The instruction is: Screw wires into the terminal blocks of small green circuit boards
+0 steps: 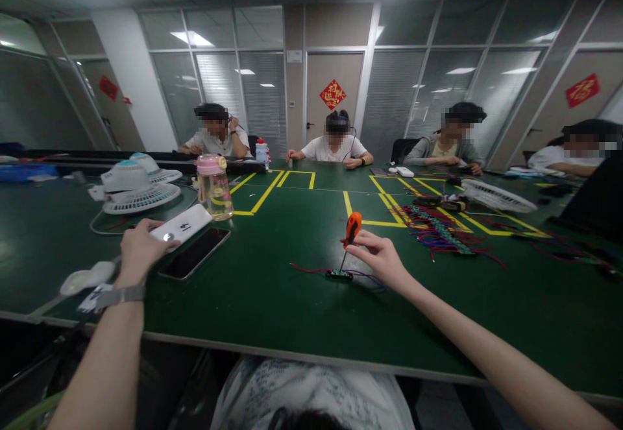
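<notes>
My right hand [379, 258] pinches the handle of an orange and black screwdriver [353, 227], held nearly upright. Its shaft reaches down to a small green circuit board [339, 275] on the table; whether the tip sits in a screw is too small to tell. Red and blue wires run out from the board's sides. At the left, my left hand [143, 248] is closed around the near end of a white rectangular block [183, 227] with dark handwritten marks, like a power bank. Just right of that hand, a black smartphone [195, 255] lies face up.
A pink-lidded bottle [214, 187] stands behind the block, near white fans [141, 198]. Several wired circuit boards [442, 226] lie in a row at right, by yellow tape. White earbuds-like pieces [87, 279] lie left. Several people [335, 148] sit across the green table [272, 313].
</notes>
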The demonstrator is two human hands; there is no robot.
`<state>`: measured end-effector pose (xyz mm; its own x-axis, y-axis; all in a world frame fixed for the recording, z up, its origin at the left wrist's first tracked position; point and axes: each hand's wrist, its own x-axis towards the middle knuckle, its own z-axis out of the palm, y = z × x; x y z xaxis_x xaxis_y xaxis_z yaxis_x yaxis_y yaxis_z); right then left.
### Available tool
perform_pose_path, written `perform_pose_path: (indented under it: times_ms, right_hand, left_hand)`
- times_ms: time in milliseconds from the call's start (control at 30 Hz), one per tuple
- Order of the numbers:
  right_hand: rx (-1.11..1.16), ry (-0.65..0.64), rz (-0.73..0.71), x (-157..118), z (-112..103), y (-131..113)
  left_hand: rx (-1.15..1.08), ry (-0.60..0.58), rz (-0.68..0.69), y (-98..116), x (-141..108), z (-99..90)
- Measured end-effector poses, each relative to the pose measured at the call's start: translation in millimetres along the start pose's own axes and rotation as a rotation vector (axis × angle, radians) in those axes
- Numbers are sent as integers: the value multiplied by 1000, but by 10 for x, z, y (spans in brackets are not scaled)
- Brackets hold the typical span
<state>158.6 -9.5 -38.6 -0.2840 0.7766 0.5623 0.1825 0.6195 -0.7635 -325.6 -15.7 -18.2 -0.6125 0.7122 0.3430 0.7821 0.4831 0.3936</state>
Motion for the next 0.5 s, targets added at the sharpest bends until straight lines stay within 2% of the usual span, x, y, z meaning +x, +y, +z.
perform_pose_path:
  times_ms: [233, 500]
  right_hand:
    - [12, -7, 9, -1, -5, -17]
    - [23, -10, 6, -3, -5, -28]
  left_hand:
    - [29, -24, 17, -4, 17, -20]
    - [84, -125, -69, -68, 106, 14]
